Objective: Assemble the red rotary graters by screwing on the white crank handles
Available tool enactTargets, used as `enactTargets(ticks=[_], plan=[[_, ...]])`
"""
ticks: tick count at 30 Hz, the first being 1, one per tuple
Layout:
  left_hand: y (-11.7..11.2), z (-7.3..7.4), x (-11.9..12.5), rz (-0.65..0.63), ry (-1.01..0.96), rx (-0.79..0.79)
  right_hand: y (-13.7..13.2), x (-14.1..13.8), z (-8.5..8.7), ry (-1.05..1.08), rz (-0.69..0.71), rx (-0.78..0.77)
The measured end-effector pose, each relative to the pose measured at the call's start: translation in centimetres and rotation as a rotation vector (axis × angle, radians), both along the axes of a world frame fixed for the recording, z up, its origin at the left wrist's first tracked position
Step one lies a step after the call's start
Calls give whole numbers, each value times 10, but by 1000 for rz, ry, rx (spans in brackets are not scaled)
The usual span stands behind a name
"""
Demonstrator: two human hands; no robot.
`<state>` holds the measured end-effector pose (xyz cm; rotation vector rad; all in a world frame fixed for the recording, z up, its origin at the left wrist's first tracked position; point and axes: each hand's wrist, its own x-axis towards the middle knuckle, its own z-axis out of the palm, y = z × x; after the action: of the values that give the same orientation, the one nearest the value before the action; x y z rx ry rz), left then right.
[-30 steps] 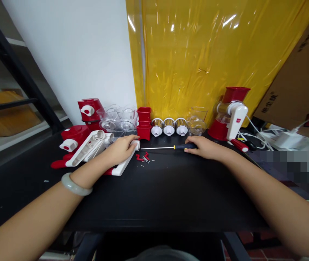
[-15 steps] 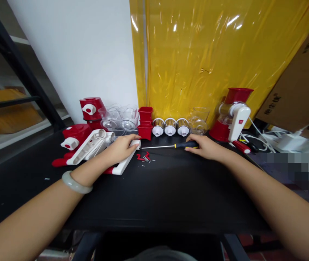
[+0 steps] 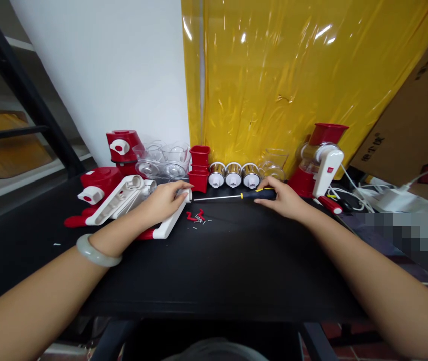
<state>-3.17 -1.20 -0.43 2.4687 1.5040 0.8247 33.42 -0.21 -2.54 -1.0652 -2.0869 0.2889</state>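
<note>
My left hand (image 3: 166, 201) is closed around the upper end of a white crank handle (image 3: 166, 226), which slants down to a red grip on the dark table. My right hand (image 3: 283, 200) grips a screwdriver (image 3: 249, 195) by its black and yellow handle. The screwdriver lies level, with its thin metal shaft pointing left and its tip close to the round white end of the crank handle. I cannot tell whether the tip touches it. Just below the shaft lie small red plastic parts (image 3: 191, 216) and several small screws (image 3: 198, 218).
More white crank handles (image 3: 114, 203) and red grater bodies (image 3: 103, 180) stand on the left. Behind are clear plastic housings (image 3: 174, 160), stacked red hoppers (image 3: 199, 168) and three metal grater drums (image 3: 233, 175). An assembled rotary grater (image 3: 326, 160) and white cables (image 3: 357, 198) are at right.
The view has shifted slightly. The screwdriver's handle has turned between my right fingers: its yellow stripe, low before, now shows on top. My left hand keeps its hold on the crank handle.
</note>
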Motion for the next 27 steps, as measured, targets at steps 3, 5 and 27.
enactTargets(ticks=[3, 5, 27], plan=[[-2, 1, 1, 2, -21, 13, -1, -2, 2, 126, -37, -49], [-2, 0, 2, -3, -42, 22, -1, -3, 3, 207, -59, -83], [-7, 0, 8, 91, -315, 23, -17, -15, 14, 434, -169, -236]])
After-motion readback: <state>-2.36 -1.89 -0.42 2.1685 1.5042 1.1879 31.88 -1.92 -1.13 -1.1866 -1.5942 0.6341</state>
